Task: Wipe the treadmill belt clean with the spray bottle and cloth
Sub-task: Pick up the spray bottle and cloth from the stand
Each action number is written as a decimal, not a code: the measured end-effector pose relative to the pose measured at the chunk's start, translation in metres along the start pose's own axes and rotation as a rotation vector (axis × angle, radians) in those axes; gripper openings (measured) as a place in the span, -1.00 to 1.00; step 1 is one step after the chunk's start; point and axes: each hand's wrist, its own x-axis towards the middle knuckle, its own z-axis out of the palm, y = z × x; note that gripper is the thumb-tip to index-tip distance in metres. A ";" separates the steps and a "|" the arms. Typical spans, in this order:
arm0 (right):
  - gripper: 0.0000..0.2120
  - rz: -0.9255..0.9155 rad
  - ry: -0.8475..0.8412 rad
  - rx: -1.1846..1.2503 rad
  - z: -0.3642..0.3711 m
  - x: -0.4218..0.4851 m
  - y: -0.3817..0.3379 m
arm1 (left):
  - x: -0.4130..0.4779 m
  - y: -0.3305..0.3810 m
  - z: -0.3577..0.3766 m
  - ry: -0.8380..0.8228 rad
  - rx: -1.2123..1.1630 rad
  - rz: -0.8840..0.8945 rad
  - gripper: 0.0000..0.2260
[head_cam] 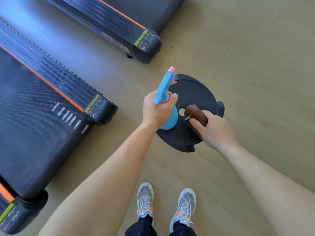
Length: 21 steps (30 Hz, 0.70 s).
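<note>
My left hand [157, 110] grips the neck of a blue spray bottle [164, 89] with a pink nozzle, its base at or just above a black round stool seat [196, 92]. My right hand [214, 129] holds a rolled brown cloth [195, 114] on the same seat, beside the seat's centre hole. The treadmill belt [32, 126] is black with white stripes and lies to the left, bordered by an orange-lined side rail [56, 77].
A second treadmill [122, 26] stands at the top, parallel to the first. Light wooden floor [247, 57] spreads to the right. My two feet in grey sneakers [167, 203] stand at the bottom, close to the stool.
</note>
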 end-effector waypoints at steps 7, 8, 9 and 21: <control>-0.65 -0.092 -0.019 0.060 -0.036 -0.052 -0.075 | -0.075 0.036 -0.088 0.039 -0.159 -0.051 -0.42; -0.64 -0.090 -0.021 0.069 -0.037 -0.054 -0.078 | -0.081 0.037 -0.091 0.034 -0.194 -0.058 -0.43; -0.63 -0.097 -0.026 0.062 -0.039 -0.058 -0.084 | -0.089 0.041 -0.100 0.030 -0.224 -0.076 -0.48; -0.62 -0.486 -0.263 -0.176 -0.063 -0.218 -0.352 | -0.269 0.081 -0.379 0.355 -0.286 -0.216 -0.66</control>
